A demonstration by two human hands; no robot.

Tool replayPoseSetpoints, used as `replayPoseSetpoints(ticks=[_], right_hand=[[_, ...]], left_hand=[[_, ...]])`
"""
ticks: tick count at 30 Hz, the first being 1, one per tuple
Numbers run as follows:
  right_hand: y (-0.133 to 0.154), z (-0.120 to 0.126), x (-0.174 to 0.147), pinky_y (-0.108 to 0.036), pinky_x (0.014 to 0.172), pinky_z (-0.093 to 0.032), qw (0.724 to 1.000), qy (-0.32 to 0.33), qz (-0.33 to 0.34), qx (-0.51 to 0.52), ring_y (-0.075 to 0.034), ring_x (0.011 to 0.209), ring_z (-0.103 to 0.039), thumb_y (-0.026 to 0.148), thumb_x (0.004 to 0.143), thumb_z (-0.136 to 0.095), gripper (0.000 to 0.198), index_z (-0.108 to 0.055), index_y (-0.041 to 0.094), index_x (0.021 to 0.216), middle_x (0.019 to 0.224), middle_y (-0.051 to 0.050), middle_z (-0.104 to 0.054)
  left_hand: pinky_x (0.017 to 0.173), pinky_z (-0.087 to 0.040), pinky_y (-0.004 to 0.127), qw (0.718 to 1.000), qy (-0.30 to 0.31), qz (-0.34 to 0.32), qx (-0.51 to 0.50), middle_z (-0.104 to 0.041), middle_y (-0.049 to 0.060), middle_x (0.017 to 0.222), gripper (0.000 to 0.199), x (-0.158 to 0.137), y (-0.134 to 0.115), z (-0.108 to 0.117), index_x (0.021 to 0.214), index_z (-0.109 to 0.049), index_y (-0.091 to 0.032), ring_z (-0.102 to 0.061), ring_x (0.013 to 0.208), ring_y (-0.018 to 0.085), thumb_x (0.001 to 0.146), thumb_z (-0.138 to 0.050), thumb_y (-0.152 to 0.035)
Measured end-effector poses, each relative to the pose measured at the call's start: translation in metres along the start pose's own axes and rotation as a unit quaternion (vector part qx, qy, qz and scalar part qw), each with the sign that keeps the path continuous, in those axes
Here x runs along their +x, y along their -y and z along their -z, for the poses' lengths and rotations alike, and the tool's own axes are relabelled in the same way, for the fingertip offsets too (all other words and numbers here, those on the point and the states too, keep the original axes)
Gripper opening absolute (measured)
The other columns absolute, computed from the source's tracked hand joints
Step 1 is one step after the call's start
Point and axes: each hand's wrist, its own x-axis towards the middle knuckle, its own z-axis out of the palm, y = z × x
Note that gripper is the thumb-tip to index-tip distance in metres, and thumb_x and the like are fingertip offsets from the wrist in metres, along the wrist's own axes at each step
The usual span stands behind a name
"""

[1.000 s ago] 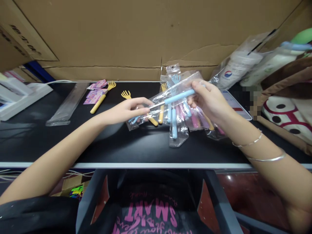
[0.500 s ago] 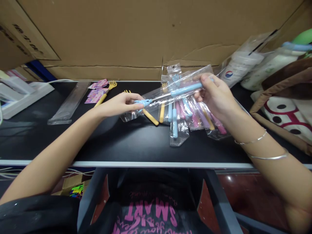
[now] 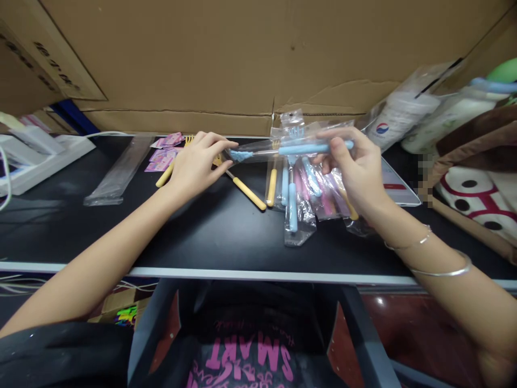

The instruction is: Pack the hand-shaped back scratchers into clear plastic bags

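A blue back scratcher [image 3: 302, 149] with a metal rod lies level between my hands, with a clear plastic bag [image 3: 262, 145] around it. My right hand [image 3: 357, 164] grips the handle end, thumb on top. At the claw end, the fingertips of my left hand [image 3: 197, 161] pinch the bagged head; exactly how much is bag and how much claw I cannot tell. Under my left hand lies a loose yellow back scratcher [image 3: 249, 194], its head partly covered. Below the held one is a pile of bagged back scratchers [image 3: 293, 207] in blue, pink, purple and yellow.
Pink-purple cards [image 3: 163, 156] and another yellow back scratcher [image 3: 165, 177] lie left of centre. Flat clear bags [image 3: 117, 175] sit near a white power strip [image 3: 52, 161]. At right stand a Pepsi cup [image 3: 399, 118], a bottle [image 3: 448, 116] and a fabric bag [image 3: 480, 199]. Cardboard [image 3: 202, 64] walls the back.
The held back scratcher has swung from slanted to nearly level, its claw end rising. My left hand has moved up, and my right hand has shifted slightly lower on the handle side.
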Motion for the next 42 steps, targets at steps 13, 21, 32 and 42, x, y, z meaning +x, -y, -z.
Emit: replayPoseSetpoints(ticks=[13, 21, 32, 42], right_hand=[[-0.006, 0.0, -0.009, -0.03, 0.067, -0.042, 0.878, 0.107, 0.212, -0.417, -0.018, 0.082, -0.064, 0.037, 0.095, -0.048, 0.027, -0.07, 0.028, 0.107, 0.088, -0.003, -0.072], [-0.002, -0.014, -0.016, -0.027, 0.059, -0.035, 0.804, 0.188, 0.257, -0.502, -0.015, 0.073, -0.06, 0.028, 0.094, -0.045, 0.025, -0.068, 0.023, 0.101, 0.08, -0.003, -0.069], [0.02, -0.049, -0.025, -0.03, 0.054, -0.024, 0.714, 0.288, 0.28, -0.573, -0.016, 0.067, -0.057, 0.021, 0.083, -0.058, 0.008, -0.061, 0.019, 0.091, 0.073, -0.002, -0.064], [0.012, -0.072, -0.024, -0.03, 0.058, -0.026, 0.746, 0.302, 0.273, -0.527, -0.019, 0.08, -0.057, 0.031, 0.085, -0.06, 0.018, -0.061, 0.017, 0.097, 0.082, -0.006, -0.066]], left_hand=[[0.067, -0.04, 0.025, 0.992, 0.106, -0.069, 0.011, -0.066, 0.0, 0.109, 0.032, -0.007, -0.019, -0.004, 0.113, -0.068, -0.03, -0.061, 0.1, 0.018, 0.094, -0.042, -0.029], [0.056, -0.03, 0.026, 0.985, 0.159, -0.056, 0.036, -0.069, -0.001, 0.094, 0.028, -0.005, -0.017, -0.001, 0.085, -0.07, -0.026, -0.064, 0.086, 0.016, 0.086, -0.042, -0.021], [0.06, -0.035, 0.026, 0.987, 0.146, -0.061, 0.036, -0.071, 0.0, 0.093, 0.027, -0.005, -0.009, -0.005, 0.093, -0.067, -0.026, -0.06, 0.095, 0.019, 0.088, -0.042, -0.019], [0.06, -0.036, 0.027, 0.992, 0.119, -0.046, 0.027, -0.07, 0.002, 0.094, 0.025, -0.008, -0.02, -0.005, 0.1, -0.066, -0.026, -0.063, 0.091, 0.02, 0.092, -0.042, -0.027]])
